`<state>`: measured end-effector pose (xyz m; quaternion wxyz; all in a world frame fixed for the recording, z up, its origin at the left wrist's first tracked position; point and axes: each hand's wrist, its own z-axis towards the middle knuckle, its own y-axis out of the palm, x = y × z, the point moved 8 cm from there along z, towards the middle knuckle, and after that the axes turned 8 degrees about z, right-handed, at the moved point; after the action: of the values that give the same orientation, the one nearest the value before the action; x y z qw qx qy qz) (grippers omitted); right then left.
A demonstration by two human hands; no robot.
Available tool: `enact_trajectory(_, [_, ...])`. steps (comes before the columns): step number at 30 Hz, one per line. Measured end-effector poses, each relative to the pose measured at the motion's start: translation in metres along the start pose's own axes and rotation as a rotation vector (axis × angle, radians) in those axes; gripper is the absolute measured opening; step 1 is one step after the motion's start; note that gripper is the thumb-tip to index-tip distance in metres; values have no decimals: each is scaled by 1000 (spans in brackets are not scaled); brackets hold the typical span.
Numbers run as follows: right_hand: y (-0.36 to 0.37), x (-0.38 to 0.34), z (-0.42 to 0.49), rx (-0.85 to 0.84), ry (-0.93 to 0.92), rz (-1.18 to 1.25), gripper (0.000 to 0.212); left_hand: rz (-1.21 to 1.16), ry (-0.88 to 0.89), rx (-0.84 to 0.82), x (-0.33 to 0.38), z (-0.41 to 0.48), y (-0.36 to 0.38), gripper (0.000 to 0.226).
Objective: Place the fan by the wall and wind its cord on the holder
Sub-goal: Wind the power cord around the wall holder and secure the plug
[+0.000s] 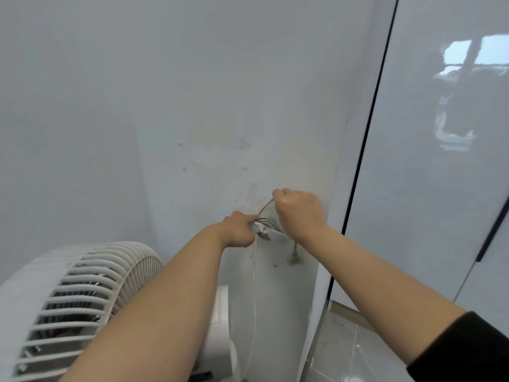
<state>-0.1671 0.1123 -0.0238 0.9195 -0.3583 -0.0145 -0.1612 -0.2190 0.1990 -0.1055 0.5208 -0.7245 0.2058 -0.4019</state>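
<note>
Low on the wall (165,106), one holder (265,230) carried several turns of the single cord (254,285), which ran nearly straight up to it from beside the one fan (82,285). The fan stood close against the wall at lower left, with its round grille tilted leftward. The left hand (238,230) pinched the holder's left end. The right hand (300,210) gripped a cord loop just above. One plug (294,260) dangled below. Bare wall lay above, and a glossy door (427,188) edged the right.
</note>
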Motion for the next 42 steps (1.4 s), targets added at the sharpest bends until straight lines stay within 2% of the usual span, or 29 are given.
enact_trajectory(6, [-11,7,-3,118,-25,-44,61,44,-4,-55,-3,-2,3,80])
enact_trajectory(11, [7,11,-13,29,5,-109,42,-61,29,-30,-1,-4,0,72])
enact_trajectory(14, [9,8,-12,29,0,-101,42,-85,62,4,4,-4,-1,64])
enact_trajectory(20, [18,8,-25,0,39,-36,47,38,19,-43,-3,4,6,79])
enact_trajectory(23, [29,15,-39,-32,106,41,45,-34,51,-25,1,3,0,75])
enact_trajectory(26, [29,24,-52,-58,131,10,40,-148,96,3,9,1,-4,69])
enact_trajectory(30, [10,33,-57,17,120,-23,35,-235,120,-6,14,3,-2,67])
enact_trajectory(35, [4,37,-65,25,158,-31,39,-241,103,-20,8,2,0,66])
enact_trajectory(39, [13,36,-80,-32,165,-18,46,-253,93,-32,5,1,2,67])
enact_trajectory(42, [22,35,-88,-73,185,2,41,-263,91,-24,5,1,2,68])
